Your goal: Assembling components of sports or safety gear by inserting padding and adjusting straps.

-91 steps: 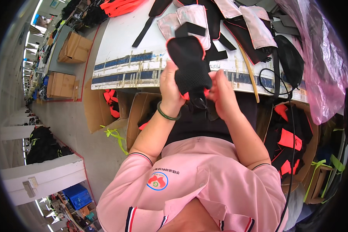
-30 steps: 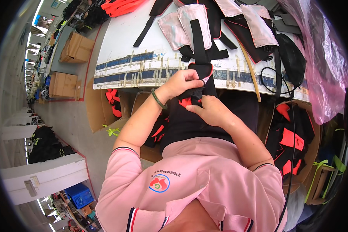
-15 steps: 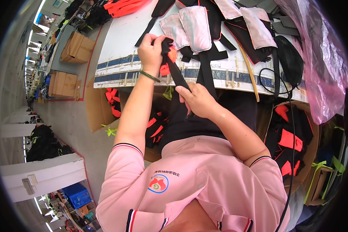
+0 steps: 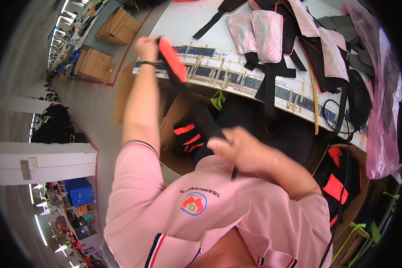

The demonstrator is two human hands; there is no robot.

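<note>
A black fabric strap with a bright orange-red panel (image 4: 174,62) is stretched slantwise between my hands, blurred by motion. Its upper end is gripped by my left hand (image 4: 146,48), raised past the table's front left corner. Lower down, close to my shirt, my right hand (image 4: 242,148) is closed around the strap's other end, and a short black tail pokes out below it. On the table, two pale padded pouches (image 4: 268,35) lie on black straps, one of which hangs over the front edge.
The white table (image 4: 201,27) has a worn, taped front edge. A wooden stick (image 4: 315,105), a black pouch with a cord (image 4: 359,96) and pink plastic sheeting (image 4: 382,147) are at its right. Below stand cartons of black and orange pieces (image 4: 335,187); more cartons (image 4: 94,64) stand left.
My hands have drawn apart, pulling the strap long. The left went outward to the left, the right down toward my body. The view has swung, so the table appears farther right.
</note>
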